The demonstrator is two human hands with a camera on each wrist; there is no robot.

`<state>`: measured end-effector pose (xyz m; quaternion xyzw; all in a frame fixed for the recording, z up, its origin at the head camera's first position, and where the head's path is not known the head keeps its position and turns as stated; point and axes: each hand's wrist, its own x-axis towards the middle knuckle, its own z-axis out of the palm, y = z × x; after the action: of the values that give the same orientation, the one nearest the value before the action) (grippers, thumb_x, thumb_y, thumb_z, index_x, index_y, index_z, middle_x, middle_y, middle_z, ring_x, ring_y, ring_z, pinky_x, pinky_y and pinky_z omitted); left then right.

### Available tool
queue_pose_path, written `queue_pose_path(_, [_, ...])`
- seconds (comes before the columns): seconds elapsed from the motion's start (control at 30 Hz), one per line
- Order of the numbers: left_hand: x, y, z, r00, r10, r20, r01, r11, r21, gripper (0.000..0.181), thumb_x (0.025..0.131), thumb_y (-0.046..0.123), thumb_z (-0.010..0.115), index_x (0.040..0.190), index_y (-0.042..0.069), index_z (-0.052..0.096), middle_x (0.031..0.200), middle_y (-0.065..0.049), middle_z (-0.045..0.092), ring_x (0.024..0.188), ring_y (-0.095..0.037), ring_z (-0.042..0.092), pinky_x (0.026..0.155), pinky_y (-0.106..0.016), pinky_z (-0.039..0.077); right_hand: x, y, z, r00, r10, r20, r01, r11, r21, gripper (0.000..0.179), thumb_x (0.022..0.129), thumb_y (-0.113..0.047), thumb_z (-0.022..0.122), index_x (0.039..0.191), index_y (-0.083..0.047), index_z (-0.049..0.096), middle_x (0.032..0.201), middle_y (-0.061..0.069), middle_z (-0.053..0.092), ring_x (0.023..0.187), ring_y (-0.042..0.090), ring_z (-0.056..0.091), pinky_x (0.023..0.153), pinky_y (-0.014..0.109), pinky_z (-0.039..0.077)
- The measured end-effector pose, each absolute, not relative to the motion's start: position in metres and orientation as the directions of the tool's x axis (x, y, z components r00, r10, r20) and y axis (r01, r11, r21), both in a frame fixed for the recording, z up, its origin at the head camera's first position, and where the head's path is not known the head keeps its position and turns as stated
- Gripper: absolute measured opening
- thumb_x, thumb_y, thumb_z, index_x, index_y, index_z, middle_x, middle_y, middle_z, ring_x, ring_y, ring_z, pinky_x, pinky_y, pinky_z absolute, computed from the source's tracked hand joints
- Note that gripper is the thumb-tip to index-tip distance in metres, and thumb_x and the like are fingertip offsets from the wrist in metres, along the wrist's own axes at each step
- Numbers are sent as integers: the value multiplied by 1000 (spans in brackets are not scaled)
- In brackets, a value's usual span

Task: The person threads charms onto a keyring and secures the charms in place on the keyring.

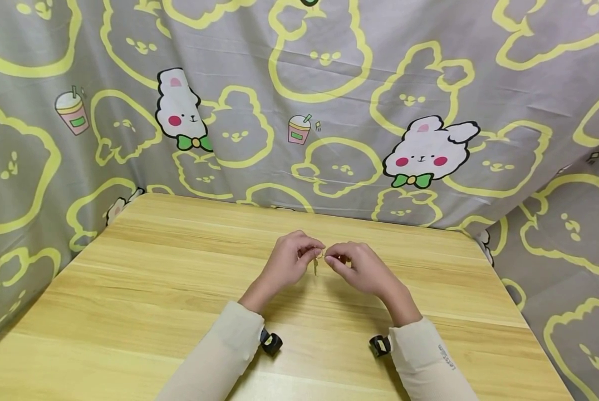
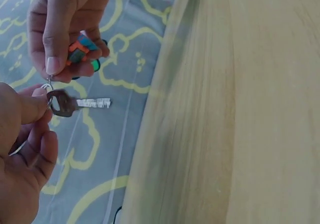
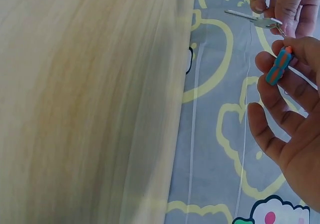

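Over the middle of the table, my left hand (image 1: 290, 257) pinches a metal key ring (image 2: 48, 87) between thumb and forefinger. A key (image 2: 65, 103) with a dark head and a silver toothed blade hangs from that ring; in the head view it points down below the left fingertips. Close beside it, my right hand (image 1: 362, 267) pinches the link of a small blue and orange charm (image 3: 280, 67), thumb against forefinger. In the right wrist view the charm lies against the right fingers, joined to the ring by a thin link. The two hands' fingertips nearly meet.
Under both hands spreads a wood-grain table (image 1: 154, 312). A grey curtain (image 1: 259, 67) with yellow outlines and cartoon rabbits hangs behind its far edge and along the sides. Small black wrist cameras (image 1: 271, 342) sit at both cuffs.
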<state>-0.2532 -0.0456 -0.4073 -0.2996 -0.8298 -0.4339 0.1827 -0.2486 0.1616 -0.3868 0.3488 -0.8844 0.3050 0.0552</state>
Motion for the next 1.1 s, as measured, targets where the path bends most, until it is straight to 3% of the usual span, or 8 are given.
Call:
queue_pose_path(0.13, [-253,-45,-408,-745,346,570,665,449,597,9,91,11,64,93,12,73,79,8,58,64,-4,51,56,-20,46,-248,162,-386,-749,-582,316,-652,565,-505,13,97,-26,55,95,-28,68,83,-19,62,69,2,55,66,38,51])
queue_pose_path(0.53, [-254,-43,-409,-726,310,613,685,391,614,10,93,12,62,94,9,71,78,7,61,64,-4,53,56,-20,47,-249,160,-388,-739,-587,332,-662,536,-525,12,97,-24,56,97,-27,68,85,-19,63,71,4,58,68,34,51])
queue_pose_path(0.7, [-253,-41,-412,-756,261,600,653,352,670,9,92,12,63,93,8,71,78,7,62,62,-6,53,54,-22,47,-248,157,-391,-758,-581,297,-627,523,-577,12,97,-23,56,94,-27,66,77,-12,62,65,10,56,60,27,49])
queue_pose_path(0.93, [-250,-34,-413,-816,208,540,578,296,760,10,92,13,63,95,7,70,73,2,63,60,-9,54,53,-25,47,-245,156,-391,-805,-528,271,-554,506,-661,17,98,-31,53,86,-28,65,70,-8,60,59,12,53,52,28,44])
queue_pose_path(1.1, [-250,-33,-411,-802,243,546,597,309,740,14,94,15,61,101,7,70,73,-5,65,59,-8,54,52,-24,46,-246,158,-387,-802,-512,308,-569,500,-653,19,99,-31,52,85,-29,64,69,-9,60,61,13,56,55,29,46])
